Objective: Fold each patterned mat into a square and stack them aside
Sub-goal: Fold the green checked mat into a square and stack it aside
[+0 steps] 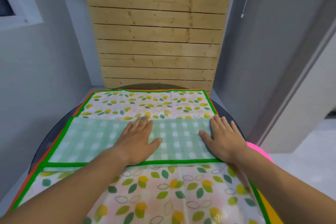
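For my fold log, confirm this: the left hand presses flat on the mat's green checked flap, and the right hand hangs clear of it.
One part is wrong: the head view shows the right hand also pressing flat on the green checked flap, at its right end. The left hand presses flat on it, as stated.

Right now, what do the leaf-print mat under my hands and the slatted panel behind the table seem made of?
Leaf-print mat: probably thin plastic-coated sheet, slightly glossy; it shows wet-looking glints and holds sharp fold creases, with green tape-like edging. Could be laminated fabric.
Slatted panel: bare pale wood, matte; knots and grain show on the boards.
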Motion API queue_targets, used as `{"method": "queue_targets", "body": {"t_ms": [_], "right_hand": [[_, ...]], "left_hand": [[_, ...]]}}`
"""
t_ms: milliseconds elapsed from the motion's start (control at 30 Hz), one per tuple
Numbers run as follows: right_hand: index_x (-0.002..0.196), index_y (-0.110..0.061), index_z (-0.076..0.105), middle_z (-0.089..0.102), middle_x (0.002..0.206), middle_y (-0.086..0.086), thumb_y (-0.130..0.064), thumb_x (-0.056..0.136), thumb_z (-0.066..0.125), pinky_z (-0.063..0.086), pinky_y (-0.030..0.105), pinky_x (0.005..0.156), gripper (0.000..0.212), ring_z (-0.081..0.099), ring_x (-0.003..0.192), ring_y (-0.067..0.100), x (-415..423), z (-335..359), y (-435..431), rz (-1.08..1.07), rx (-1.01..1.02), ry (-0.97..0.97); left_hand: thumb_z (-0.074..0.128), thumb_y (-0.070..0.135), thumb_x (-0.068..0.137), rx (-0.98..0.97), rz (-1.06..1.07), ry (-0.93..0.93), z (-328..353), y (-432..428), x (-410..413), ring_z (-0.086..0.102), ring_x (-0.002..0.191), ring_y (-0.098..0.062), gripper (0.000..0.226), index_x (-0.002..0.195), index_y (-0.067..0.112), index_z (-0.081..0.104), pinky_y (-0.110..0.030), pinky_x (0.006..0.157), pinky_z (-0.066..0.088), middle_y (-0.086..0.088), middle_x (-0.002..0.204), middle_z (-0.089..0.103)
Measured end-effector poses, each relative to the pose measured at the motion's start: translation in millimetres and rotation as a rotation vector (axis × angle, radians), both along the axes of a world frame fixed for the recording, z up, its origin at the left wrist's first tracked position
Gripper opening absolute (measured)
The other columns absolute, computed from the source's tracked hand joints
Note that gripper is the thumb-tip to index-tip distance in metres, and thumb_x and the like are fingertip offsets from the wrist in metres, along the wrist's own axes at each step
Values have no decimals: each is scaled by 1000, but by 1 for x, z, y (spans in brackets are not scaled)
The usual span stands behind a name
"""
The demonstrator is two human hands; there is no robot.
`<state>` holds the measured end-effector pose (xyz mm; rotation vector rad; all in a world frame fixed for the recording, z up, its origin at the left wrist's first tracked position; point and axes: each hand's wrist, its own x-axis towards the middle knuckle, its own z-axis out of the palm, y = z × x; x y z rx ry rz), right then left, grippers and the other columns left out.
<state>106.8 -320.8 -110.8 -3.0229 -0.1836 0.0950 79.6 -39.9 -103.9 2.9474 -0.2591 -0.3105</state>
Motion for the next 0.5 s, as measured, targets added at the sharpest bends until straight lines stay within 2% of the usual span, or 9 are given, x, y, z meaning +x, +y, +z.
{"method": "queue_targets", "body": {"t_ms": [33,100,167,200,267,367,433,500], "right_hand": [[155,-12,11,3,165,5,-66,95,16,-1,45,122,81,0,151,25,0,-1,-1,-2,6,-6],[153,-12,16,7,164,7,-66,95,17,0,45,122,80,2,151,26,-1,0,-1,12,14,-23],[146,-13,30,18,162,8,-63,96,20,3,45,122,72,8,151,28,-5,7,2,32,40,-71],[140,-14,37,26,158,8,-61,96,22,5,45,122,66,13,149,29,-8,12,6,54,65,-111],[127,-16,49,45,143,6,-57,95,22,14,44,120,58,29,141,31,-19,23,20,127,129,-183],[125,-14,57,56,132,4,-50,96,35,22,34,117,51,42,131,25,-40,35,44,253,275,-227],[130,-16,57,54,137,3,-47,99,41,23,27,114,47,41,133,20,-52,42,55,316,316,-202],[130,-18,57,54,138,1,-44,100,43,25,24,110,42,41,133,17,-61,46,61,363,338,-160]], "left_hand": [[23,63,102,4,15,5,5,3,1,-11,155,-13,76,162,24,1,-38,126,-5,3,169,-9],[29,60,102,68,25,-70,18,11,7,14,154,-18,68,160,25,21,-42,126,7,-1,168,18],[38,53,101,145,32,-160,31,20,15,42,138,-24,53,147,26,43,-42,116,30,-3,149,47],[43,51,100,155,38,-169,36,23,18,48,129,-24,48,141,27,48,-41,109,38,-3,139,53],[53,49,96,128,61,-138,43,28,24,52,120,-23,41,132,30,57,-38,100,44,-1,128,56],[65,40,91,-39,101,-88,48,30,30,57,93,-14,16,98,26,69,-30,81,49,5,102,62],[70,33,90,-142,109,-47,53,34,31,53,74,-13,18,82,18,66,-26,65,42,6,83,59],[72,32,89,-216,134,-4,60,38,29,50,69,-16,25,78,12,62,-27,63,39,4,74,55]]}}
